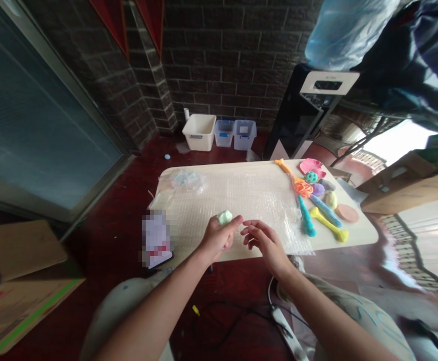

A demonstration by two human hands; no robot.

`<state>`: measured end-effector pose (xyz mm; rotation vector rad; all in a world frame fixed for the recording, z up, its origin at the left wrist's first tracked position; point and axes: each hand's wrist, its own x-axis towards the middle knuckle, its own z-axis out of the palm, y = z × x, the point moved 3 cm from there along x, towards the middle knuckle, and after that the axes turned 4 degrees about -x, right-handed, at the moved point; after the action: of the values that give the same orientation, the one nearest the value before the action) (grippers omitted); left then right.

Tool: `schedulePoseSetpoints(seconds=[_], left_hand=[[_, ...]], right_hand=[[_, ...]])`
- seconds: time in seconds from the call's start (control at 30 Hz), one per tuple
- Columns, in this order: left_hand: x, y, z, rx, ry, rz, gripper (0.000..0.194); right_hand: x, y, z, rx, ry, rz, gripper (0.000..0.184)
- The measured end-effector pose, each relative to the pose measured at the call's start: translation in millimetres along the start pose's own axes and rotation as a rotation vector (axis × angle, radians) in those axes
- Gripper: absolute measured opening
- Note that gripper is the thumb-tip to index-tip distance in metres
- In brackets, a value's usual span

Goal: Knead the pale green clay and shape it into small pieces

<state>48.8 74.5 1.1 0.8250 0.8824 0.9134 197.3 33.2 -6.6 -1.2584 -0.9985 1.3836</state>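
Observation:
A pale green lump of modelling clay (225,217) pokes out above the closed fingers of my left hand (220,235), its thumb pointing right. My right hand (264,241) is just to the right, fingers loosely bent and apart, with nothing seen in it. Both hands are over the near edge of a bubble wrap sheet (241,193) on a cream table (332,245). At the table's right end lie shaped clay pieces: an orange one (302,187), a teal stick (306,216), a blue stick (326,210), a yellow bone-like piece (330,225) and a pink piece (311,167).
Clear plastic packets (187,180) lie at the table's far left, and a blurred-out phone-like device (158,238) at its left edge. Storage bins (200,133) stand behind the table. A cardboard box (23,281) is at left, a power strip (288,333) on the floor.

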Motion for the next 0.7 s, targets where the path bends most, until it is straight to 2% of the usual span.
schedulePoseSetpoints(seconds=[0.17, 0.23, 0.33, 0.43, 0.57, 0.7], left_hand=[[18, 13, -8.4, -0.220, -0.210, -0.073, 0.043], [24, 16, -14.1, -0.286, -0.190, -0.113, 0.042], [29, 19, -23.2, -0.312, -0.046, -0.160, 0.042], [28, 23, -25.3, -0.315, 0.036, -0.201, 0.054], [23, 29, -19.0, -0.342, 0.026, -0.207, 0.063], [21, 33, -12.6, -0.441, -0.050, -0.165, 0.050]], right_hand=[[20, -4, 6, -0.010, -0.104, 0.012, 0.032], [28, -5, 7, 0.008, -0.104, 0.020, 0.033], [34, -1, 6, 0.001, -0.097, 0.046, 0.037], [34, 6, 3, -0.044, -0.100, 0.070, 0.040], [31, 12, -1, -0.081, -0.121, 0.078, 0.040], [31, 14, -3, -0.086, -0.128, 0.077, 0.039]])
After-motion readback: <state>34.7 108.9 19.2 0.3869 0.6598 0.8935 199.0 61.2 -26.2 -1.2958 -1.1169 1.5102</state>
